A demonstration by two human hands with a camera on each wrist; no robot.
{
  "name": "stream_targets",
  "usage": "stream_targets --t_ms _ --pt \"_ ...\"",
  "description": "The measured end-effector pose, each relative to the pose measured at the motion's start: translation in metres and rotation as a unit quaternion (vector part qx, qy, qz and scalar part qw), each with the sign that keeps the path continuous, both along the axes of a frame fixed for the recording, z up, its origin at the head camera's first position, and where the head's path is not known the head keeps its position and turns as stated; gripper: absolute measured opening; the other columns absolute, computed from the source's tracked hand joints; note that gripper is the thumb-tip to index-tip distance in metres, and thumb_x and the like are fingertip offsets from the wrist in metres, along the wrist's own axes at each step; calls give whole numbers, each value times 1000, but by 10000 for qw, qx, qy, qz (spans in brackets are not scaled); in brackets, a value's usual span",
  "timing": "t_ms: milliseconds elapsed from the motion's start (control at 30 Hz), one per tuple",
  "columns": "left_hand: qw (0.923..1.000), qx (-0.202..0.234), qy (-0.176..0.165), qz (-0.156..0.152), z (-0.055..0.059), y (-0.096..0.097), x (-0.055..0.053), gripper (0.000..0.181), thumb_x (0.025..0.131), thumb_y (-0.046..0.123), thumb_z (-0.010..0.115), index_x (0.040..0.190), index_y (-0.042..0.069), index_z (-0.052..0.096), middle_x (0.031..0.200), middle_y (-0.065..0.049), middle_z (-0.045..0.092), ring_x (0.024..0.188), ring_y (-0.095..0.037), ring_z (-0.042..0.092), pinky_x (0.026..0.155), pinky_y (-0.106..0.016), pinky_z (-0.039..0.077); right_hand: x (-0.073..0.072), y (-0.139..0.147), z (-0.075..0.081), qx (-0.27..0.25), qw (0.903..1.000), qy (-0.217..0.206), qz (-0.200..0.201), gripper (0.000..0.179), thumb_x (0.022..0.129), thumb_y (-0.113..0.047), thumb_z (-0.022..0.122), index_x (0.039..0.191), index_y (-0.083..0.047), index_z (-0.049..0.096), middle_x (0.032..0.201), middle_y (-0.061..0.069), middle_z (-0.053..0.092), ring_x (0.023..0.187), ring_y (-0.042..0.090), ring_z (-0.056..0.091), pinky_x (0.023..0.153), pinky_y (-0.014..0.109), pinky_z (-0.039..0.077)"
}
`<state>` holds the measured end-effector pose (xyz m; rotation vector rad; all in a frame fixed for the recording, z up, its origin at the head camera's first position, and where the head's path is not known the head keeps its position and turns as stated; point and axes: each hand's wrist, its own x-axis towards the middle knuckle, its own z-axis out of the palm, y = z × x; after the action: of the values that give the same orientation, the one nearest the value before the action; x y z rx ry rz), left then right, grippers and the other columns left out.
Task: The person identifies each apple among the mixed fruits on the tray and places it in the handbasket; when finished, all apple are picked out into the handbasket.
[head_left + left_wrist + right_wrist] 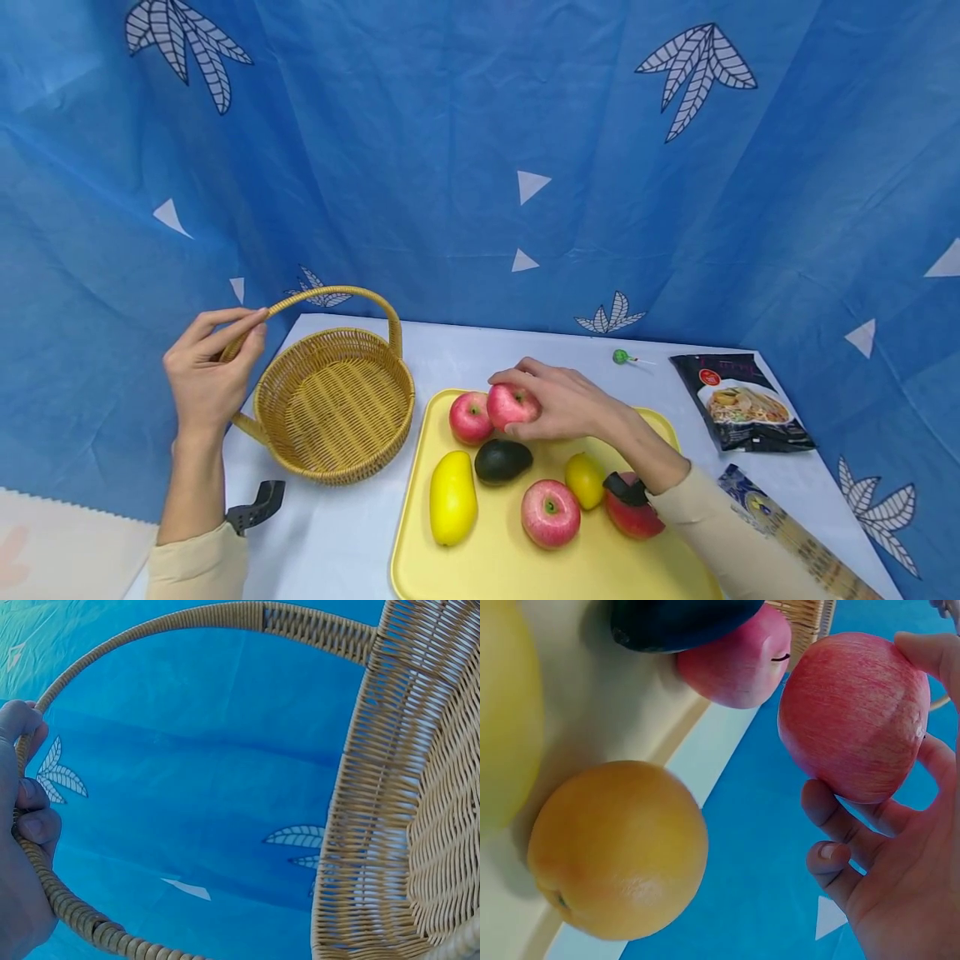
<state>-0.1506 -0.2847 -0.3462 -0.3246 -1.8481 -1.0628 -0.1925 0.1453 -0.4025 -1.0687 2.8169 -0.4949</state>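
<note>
My left hand grips the arched handle of a wicker basket, its fingers curled round the cane in the left wrist view. Nothing lies inside the basket. With thumb and fingers, my right hand holds a red apple above the far part of a yellow tray. Close beside that fruit sits another apple. The tray also bears a dark avocado, a yellow mango, a lemon and two more apples. An orange shows in the right wrist view; my right forearm hides it in the head view.
Right of the tray lie a green lollipop, a black food packet and a long noodle packet, partly behind my right sleeve. A blue patterned curtain hangs behind the white table.
</note>
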Motion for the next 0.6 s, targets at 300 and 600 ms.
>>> stream_targets --t_ms 300,600 --pt "10000 -6 -19 44 -1 0 1 15 83 -14 71 96 -10 76 96 -16 71 87 -1 64 73 -6 49 -1 -10 3 -84 9999 59 132 62 81 -63 69 139 -51 49 117 -17 52 86 2 55 72 21 49" --pt "10000 59 -24 49 -3 -2 -1 15 83 -13 72 96 -9 77 96 -13 72 86 -1 64 73 -6 50 -2 -20 5 -120 9997 35 197 63 80 -64 69 139 -50 49 117 -16 53 89 3 55 73 22 50"
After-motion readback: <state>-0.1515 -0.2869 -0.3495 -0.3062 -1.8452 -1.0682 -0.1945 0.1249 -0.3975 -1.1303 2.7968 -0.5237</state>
